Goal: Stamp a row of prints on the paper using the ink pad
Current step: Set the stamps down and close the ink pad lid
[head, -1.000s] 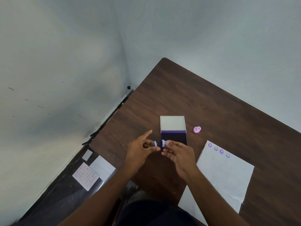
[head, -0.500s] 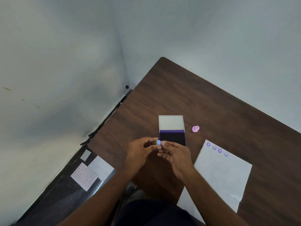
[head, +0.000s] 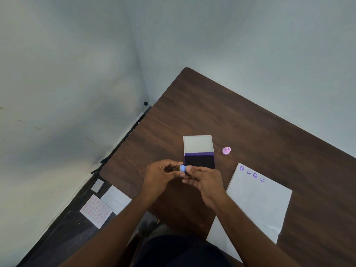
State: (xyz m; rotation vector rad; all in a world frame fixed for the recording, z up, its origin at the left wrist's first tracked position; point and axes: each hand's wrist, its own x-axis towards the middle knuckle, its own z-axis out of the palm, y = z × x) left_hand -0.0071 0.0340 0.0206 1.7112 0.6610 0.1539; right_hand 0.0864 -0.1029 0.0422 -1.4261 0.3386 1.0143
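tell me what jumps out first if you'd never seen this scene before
Both hands meet over the near middle of the dark wooden table, the left hand and right hand pinching a small blue stamp between them. Just behind it sits an open ink pad with a pink stamp to its right. On the right lies a white paper with four purple prints along its top edge.
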